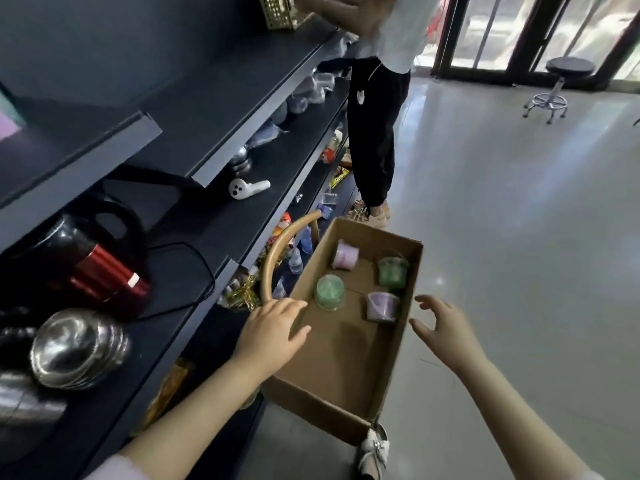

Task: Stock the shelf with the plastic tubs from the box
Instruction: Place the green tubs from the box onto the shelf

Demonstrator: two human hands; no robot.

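Left hand's (273, 332) grip spread wide, empty, over the brown cardboard box (346, 362) of four green and purple plastic tubs (330, 292); right hand (443, 327) likewise beside it

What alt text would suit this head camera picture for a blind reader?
A person's left hand and right hand, both open, reach toward a cardboard box on the floor holding green tubs and purple tubs. Dark shelves stand on the left.

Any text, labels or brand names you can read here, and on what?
No text is readable.
On the red kettle, the white tag: too small.
The yellow packet on a lower shelf: print blurred.
The plastic tubs in the box: no label visible.
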